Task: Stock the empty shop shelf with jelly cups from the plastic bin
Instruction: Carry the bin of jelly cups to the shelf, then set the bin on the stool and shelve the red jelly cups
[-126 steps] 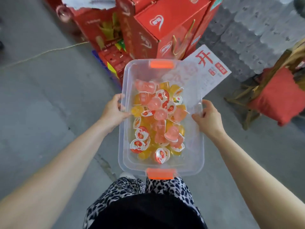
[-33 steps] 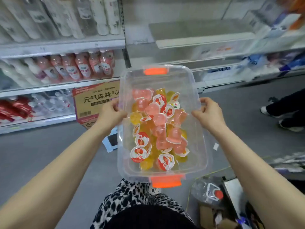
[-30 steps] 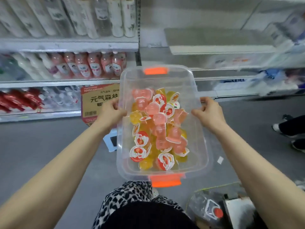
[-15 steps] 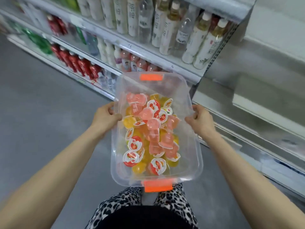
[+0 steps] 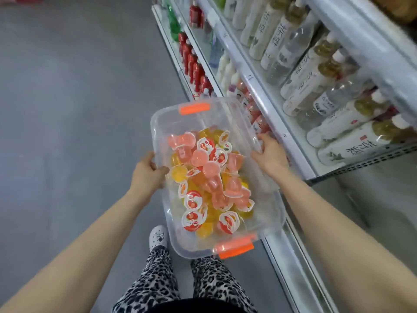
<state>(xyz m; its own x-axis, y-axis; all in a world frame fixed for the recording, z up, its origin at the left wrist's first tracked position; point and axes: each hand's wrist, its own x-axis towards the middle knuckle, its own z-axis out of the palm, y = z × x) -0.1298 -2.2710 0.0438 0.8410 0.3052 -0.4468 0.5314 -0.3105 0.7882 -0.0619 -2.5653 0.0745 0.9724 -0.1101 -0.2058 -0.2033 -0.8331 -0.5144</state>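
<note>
Left hand [image 5: 147,172] first: its fingers are hooked over the long rim of the clear plastic bin [image 5: 267,211], gripping it. Right hand [image 5: 269,154] matches on the opposite rim, fingers clenched round the edge. Between the two grips I've got the jelly cups [image 5: 207,177], a loose heap of pink and yellow ones with red-and-white lids, all inside the bin. One orange handle [image 5: 194,108] sits ahead of the fingers, another [image 5: 233,246] back toward the body. The bin is up off the grey floor [image 5: 67,109]. Just beyond the right knuckles run shelves [image 5: 266,105] of bottles [image 5: 300,73]. Below the wrists I see leopard-print trousers [image 5: 155,285] and a white shoe [image 5: 158,237].
</note>
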